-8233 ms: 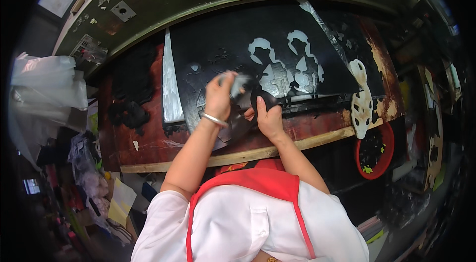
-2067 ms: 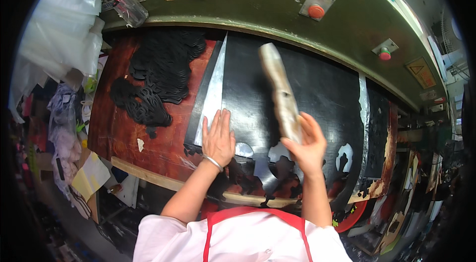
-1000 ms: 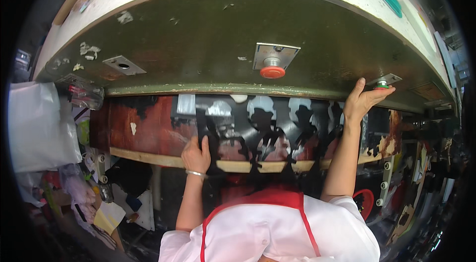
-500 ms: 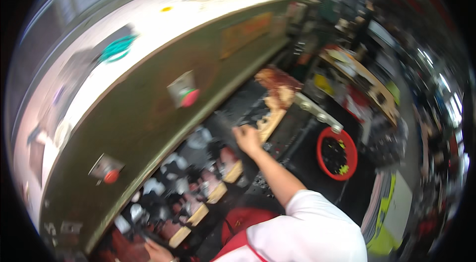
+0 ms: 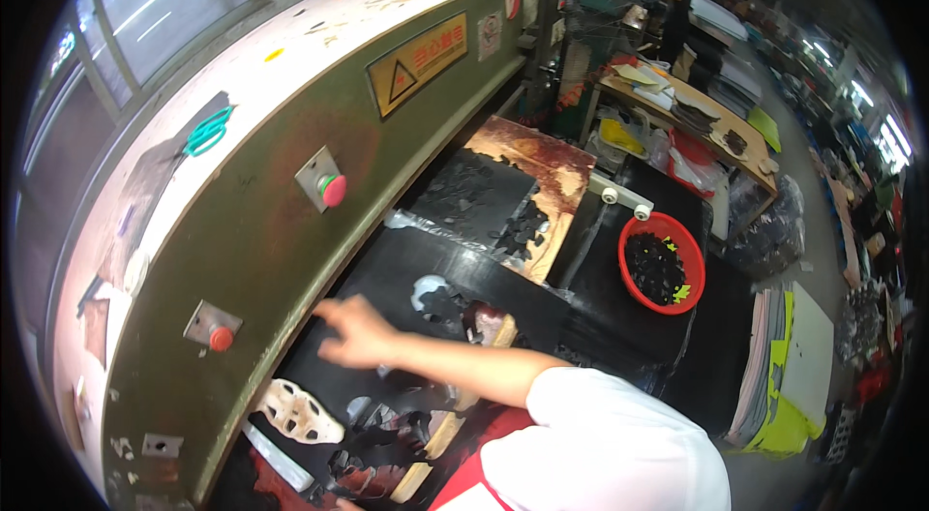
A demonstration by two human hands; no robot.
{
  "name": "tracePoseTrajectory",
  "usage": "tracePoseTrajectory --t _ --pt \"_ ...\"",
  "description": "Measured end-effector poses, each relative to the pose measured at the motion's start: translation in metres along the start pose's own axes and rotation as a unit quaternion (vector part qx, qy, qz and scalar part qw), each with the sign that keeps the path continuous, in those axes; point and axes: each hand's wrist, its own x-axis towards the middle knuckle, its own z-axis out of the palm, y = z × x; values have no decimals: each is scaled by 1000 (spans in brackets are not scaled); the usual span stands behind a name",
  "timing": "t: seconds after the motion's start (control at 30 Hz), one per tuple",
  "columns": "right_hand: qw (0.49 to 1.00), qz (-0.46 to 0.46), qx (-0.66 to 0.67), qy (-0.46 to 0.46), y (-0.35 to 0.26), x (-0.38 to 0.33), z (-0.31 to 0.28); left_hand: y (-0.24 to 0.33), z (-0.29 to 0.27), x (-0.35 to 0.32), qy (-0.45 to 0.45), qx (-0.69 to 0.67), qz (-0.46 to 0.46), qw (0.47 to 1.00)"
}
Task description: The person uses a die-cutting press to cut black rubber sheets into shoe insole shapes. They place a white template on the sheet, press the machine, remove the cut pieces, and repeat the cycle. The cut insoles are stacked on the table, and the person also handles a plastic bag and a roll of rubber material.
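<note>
My right hand reaches leftward over the work surface, its fingers apart and slightly blurred, with nothing visible in them. Beneath it lies a black sheet with scraps on it. Nearer, against the green machine beam, rests a cream plate with several dark openings. A pale flat bar lies beside that plate. Only a sliver of my left hand shows at the lower edge, its fingers hidden. Black cut scraps and light wooden strips lie around the near side.
Pink and red buttons stick out from the beam. Farther off sits a stained board with black scraps. A red basin of black pieces stands at right, near stacked sheets. Green scissors lie on the ledge.
My right hand has moved left and nearer, away from the stained board. My left hand has dropped almost out of view. The cream plate now shows beside the beam. The view has shifted and sharpened.
</note>
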Motion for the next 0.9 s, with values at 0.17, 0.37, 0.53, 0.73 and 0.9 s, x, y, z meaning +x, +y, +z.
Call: tracePoseTrajectory --t 0.17,0.37,0.53,0.73,0.9 --pt "917 -24 -154 -367 -39 -65 125 22 -18 -24 19 51 -23 998" --pt "973 -48 -94 -207 -34 -97 119 50 -50 -62 -62 -43 -64 995" --pt "862 237 393 -214 -46 -64 69 55 -66 -62 -48 -49 17 998" --pt "929 160 297 -153 -55 -55 14 52 -74 -64 -58 -60 54 995" --pt "973 133 43 -183 -46 -64 -6 53 -70 -62 -80 -89 44 992"
